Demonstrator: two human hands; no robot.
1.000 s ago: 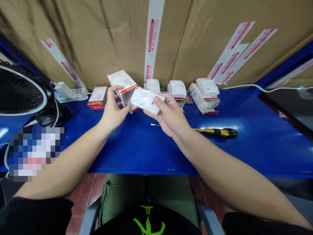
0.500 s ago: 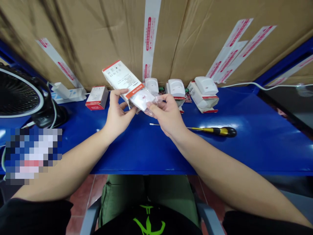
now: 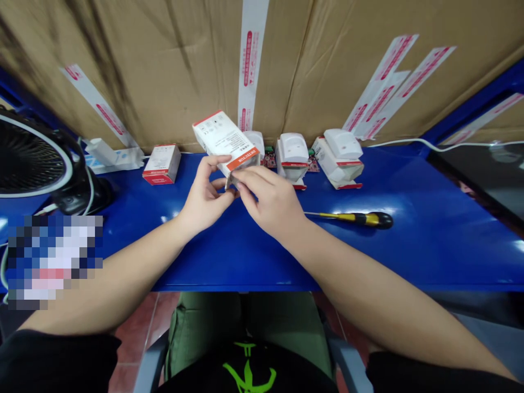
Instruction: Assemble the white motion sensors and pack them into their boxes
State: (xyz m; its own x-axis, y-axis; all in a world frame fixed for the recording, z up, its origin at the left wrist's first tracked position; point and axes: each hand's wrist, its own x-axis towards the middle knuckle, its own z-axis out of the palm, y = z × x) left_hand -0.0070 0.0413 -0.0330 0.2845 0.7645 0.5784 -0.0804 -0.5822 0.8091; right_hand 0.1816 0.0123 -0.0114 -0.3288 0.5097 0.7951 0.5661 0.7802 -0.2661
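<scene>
A white and orange detector box (image 3: 225,137) is held tilted above the blue table by my left hand (image 3: 208,191), whose fingers are wrapped round its lower left side. My right hand (image 3: 268,199) is at the box's lower open end, its fingers pressed together by the flap. What the right fingers grip, if anything, is hidden. The white bagged device is out of sight. Behind the box stands a white detector (image 3: 254,143), partly covered. To the right, more white detectors (image 3: 295,146) (image 3: 343,144) rest on opened boxes (image 3: 339,170).
A closed red and white box (image 3: 161,164) stands at the left, near a power strip (image 3: 118,159) and a black fan (image 3: 33,155). A yellow and black screwdriver (image 3: 360,219) lies right of my right hand. Cardboard (image 3: 164,71) rises behind the blue table (image 3: 237,256).
The box has moved right and slightly down in my left hand. My right hand has moved left to its open end, and the white bagged device that stuck out no longer shows.
</scene>
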